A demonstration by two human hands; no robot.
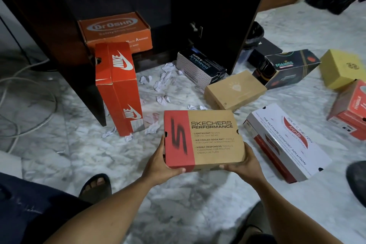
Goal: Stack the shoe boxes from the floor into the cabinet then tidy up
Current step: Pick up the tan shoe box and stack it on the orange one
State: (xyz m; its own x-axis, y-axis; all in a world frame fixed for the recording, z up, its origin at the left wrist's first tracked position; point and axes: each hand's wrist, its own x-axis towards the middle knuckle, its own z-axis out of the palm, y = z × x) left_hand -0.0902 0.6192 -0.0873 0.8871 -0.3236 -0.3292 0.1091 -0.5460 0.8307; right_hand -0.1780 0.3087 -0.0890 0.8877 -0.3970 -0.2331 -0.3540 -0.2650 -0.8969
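Both hands hold a brown and red Skechers Performance box [210, 140] above the marble floor. My left hand [161, 161] grips its near left corner and my right hand [242, 162] grips its near right corner. The dark cabinet [213, 16] stands open ahead, with an orange Dr.Osha box [116, 29] inside it on the left. A red Nike box [118, 89] stands on end against the cabinet's left wall. On the floor to the right lie a white Skechers ArchFit box [285, 142], a plain brown box [234, 90] and a dark GoWalk box [200, 68].
Further right lie a black Foamies box [287, 67], a yellow box [341, 68] and an orange-red box [350, 109]. Crumpled white paper [162, 83] litters the floor before the cabinet. Cables [23, 93] curl at the left. My sandalled foot [97, 186] rests near the bottom.
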